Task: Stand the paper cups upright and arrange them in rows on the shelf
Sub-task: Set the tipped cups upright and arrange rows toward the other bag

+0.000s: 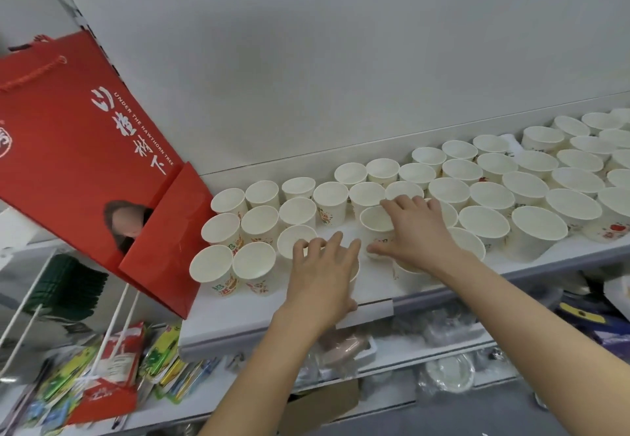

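Observation:
Several white paper cups [484,221] with coloured prints stand upright in rows on the white shelf [238,319]. My left hand [322,273] covers a cup near the shelf's front, fingers curled over its rim. Beside it stands another upright cup [293,238], touching my fingertips. My right hand [414,231] grips a cup [375,222] in the middle of the rows, thumb on its front wall and fingers over its rim. Under my right wrist stands another cup [407,275], partly hidden.
A red paper gift bag [78,149] leans at the left end of the shelf, touching the leftmost cups. Below the shelf lie packaged goods [102,377] and plastic-wrapped items [450,367]. A white back wall [306,77] rises behind the rows.

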The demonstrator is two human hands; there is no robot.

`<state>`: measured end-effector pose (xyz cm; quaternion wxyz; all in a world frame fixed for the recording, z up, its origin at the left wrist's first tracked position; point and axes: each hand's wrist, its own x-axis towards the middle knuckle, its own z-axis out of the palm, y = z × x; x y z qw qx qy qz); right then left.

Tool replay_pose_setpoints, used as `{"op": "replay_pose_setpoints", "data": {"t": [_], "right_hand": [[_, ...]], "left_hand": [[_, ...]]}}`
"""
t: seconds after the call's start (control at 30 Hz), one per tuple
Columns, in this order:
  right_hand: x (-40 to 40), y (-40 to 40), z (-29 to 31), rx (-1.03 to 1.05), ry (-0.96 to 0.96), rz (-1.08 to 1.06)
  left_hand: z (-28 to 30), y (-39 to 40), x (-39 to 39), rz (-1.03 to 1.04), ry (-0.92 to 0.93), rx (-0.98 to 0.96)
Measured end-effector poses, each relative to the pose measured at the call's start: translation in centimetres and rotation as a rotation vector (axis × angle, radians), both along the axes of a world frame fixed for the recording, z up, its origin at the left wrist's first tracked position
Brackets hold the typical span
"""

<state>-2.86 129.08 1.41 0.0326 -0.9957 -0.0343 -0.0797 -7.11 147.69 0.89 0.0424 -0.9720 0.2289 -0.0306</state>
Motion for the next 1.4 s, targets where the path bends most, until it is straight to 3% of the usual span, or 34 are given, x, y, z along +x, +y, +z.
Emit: {"op": "replay_pose_setpoints", "data": {"t": [0.13, 0.23, 0.3, 0.4, 0.5, 0.73, 1.1, 1.4], "right_hand": [[0.6, 0.6, -0.6, -0.022, -0.041, 0.018], [0.9, 1.0, -0.8, -0.027, -0.043, 0.032], [0.5, 1.0, -0.2, -0.007, -0.084, 0.042], [-0.9, 1.1, 1.1, 0.246, -0.208, 0.103], [-3.6, 2.1, 2.0, 0.671, -0.137, 0.197], [-8.8, 10.4, -1.1, 0.899, -0.026, 0.324], [-9.2, 18.7, -4.3, 0.946, -0.122, 0.232], [-7.7, 20.6, -6.4, 0.814, -0.268, 0.214]], "left_hand": [[-0.9, -0.1, -0.6, 0.038, -0.071, 0.065], [-1.2, -0.4, -1.3, 0.063, -0.11, -0.016], [-0.7, -0.1, -2.5, 0.099, -0.138, -0.17], [0.7, 1.8, -4.7, 0.132, -0.161, -0.408], [2.1, 6.2, -6.7, 0.218, -0.203, -0.611], [1.2, 16.9, -7.3, 0.444, -0.144, -0.66], [-2.3, 19.2, -4.0, 0.262, -0.028, -0.687], [-2.3, 19.4, -2.2, 0.285, 0.231, -0.769]]}}
